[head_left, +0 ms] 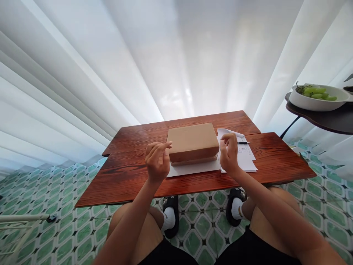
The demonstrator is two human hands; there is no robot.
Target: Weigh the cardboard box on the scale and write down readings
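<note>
A closed brown cardboard box (192, 139) sits on a white sheet (193, 169) in the middle of the wooden table (127, 176). A thin lower part shows under its near edge. At the box's left side, my left hand (157, 162) is raised with fingers bent forward and thumb apart, holding nothing visible. My right hand (229, 152) is off the box's right side, fingers curled and thumb apart from them, also with nothing visible in it. Whether either hand touches the box is hard to tell. Behind the right hand lie papers with writing (245, 158) and a dark pen (242, 142).
White curtains (176, 66) hang behind the table. On the right, a white dish (311, 103) of green grapes (317, 92) stands on a dark side table (331, 119). A pale metal frame (24, 218) is at the lower left, on the green tiled floor (68, 206).
</note>
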